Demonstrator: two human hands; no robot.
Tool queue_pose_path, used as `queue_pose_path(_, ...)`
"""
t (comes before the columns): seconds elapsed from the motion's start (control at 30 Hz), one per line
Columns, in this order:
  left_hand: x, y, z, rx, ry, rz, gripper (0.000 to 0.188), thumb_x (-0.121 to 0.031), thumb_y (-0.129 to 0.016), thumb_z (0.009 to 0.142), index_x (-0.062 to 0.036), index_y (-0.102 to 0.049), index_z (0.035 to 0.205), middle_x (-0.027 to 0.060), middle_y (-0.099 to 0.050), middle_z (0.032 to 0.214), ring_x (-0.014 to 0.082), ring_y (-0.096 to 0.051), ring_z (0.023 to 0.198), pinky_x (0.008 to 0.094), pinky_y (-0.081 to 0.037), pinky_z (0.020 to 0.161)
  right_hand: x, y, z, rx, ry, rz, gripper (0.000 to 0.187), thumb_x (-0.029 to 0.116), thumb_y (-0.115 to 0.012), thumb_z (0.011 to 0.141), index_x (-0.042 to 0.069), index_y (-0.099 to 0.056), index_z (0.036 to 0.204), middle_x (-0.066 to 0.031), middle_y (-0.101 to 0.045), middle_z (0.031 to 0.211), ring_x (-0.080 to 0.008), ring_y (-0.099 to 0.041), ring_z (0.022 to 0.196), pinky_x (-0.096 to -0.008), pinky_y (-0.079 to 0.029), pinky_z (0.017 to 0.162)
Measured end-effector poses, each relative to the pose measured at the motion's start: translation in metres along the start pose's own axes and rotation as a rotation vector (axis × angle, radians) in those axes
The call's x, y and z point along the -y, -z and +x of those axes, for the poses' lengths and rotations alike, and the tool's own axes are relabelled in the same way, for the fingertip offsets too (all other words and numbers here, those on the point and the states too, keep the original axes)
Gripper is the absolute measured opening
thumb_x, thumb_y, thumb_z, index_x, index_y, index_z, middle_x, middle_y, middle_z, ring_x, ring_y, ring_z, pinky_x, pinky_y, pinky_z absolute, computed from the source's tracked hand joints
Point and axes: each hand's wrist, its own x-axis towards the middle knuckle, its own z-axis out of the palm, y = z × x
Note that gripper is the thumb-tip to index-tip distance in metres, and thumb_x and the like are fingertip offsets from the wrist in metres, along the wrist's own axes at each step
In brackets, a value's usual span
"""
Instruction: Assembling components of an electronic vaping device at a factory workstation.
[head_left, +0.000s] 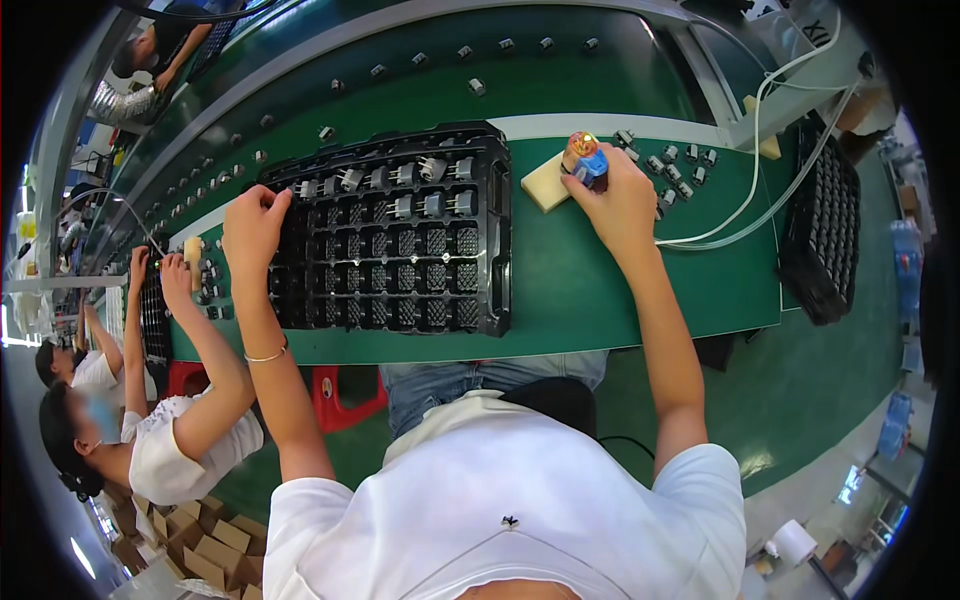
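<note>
My left hand [252, 232] is at the far left corner of a black compartment tray [497, 250], thumb and fingers closed together. Whatever is between its fingertips is too small to make out. Small grey-and-black electrical parts with metal pins [404, 172] fill much of the tray's far row, and a few more lie in the second row. My right hand [622, 208] grips a blue device with a lit, orange-tinted clear top [583, 157]. It stands beside a pale yellow block [546, 184]. My fingers hide the device's lower part.
Loose parts [672, 172] lie right of my right hand, near a white cable [745, 200]. Another black tray [822, 235] stands at the right table edge. Beyond a metal rail, spaced parts [477, 87] sit on a green surface. A co-worker [190, 440] sits on the left.
</note>
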Motion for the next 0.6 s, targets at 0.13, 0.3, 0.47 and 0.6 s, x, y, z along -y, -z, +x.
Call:
queue_pose_path(0.13, -0.007, 0.000, -0.002, -0.031, 0.005, -0.040, 0.038, -0.038, -0.071, 0.084, -0.0006, -0.069, 0.085, 0.0121, -0.063, 0.068, 0.0251, -0.061, 0.062, 0.0363, -0.045, 0.060, -0.001, 0.002, 0.001, 0.006, 0.002, -0.013, 0.046, 0.027, -0.081, 0.073, 0.004, -0.065, 0.110, -0.0119, -0.067, 0.090, -0.0309, -0.066, 0.075, -0.0385, -0.052, 0.067)
queue_pose_path(0.3, -0.007, -0.003, -0.002, -0.078, 0.001, -0.058, 0.035, -0.036, -0.073, 0.083, -0.0007, -0.068, 0.084, 0.0095, -0.060, 0.065, 0.0215, -0.058, 0.059, 0.0346, -0.044, 0.058, 0.001, 0.003, 0.003, 0.039, 0.012, -0.041, 0.048, 0.026, -0.080, 0.072, 0.005, -0.065, 0.112, -0.0123, -0.068, 0.092, -0.0309, -0.067, 0.078, -0.0384, -0.052, 0.068)
queue_pose_path(0.47, 0.008, -0.015, 0.005, -0.033, -0.008, -0.339, 0.020, -0.016, -0.075, 0.081, -0.0008, -0.061, 0.081, -0.0011, -0.053, 0.062, 0.0077, -0.048, 0.058, 0.0260, -0.038, 0.054, -0.007, -0.005, 0.012, 0.012, 0.044, 0.001, 0.056, 0.028, -0.081, 0.070, 0.005, -0.064, 0.118, -0.0139, -0.069, 0.099, -0.0342, -0.067, 0.082, -0.0401, -0.053, 0.073)
queue_pose_path(0.6, 0.029, -0.021, 0.006, -0.097, -0.128, -0.459, 0.018, -0.011, -0.070, 0.085, -0.0018, -0.056, 0.079, -0.0015, -0.054, 0.068, 0.0060, -0.047, 0.058, 0.0233, -0.037, 0.051, -0.008, -0.022, 0.060, 0.053, 0.028, -0.024, 0.046, 0.032, -0.078, 0.072, 0.008, -0.064, 0.109, -0.0167, -0.068, 0.094, -0.0387, -0.065, 0.084, -0.0437, -0.052, 0.073)
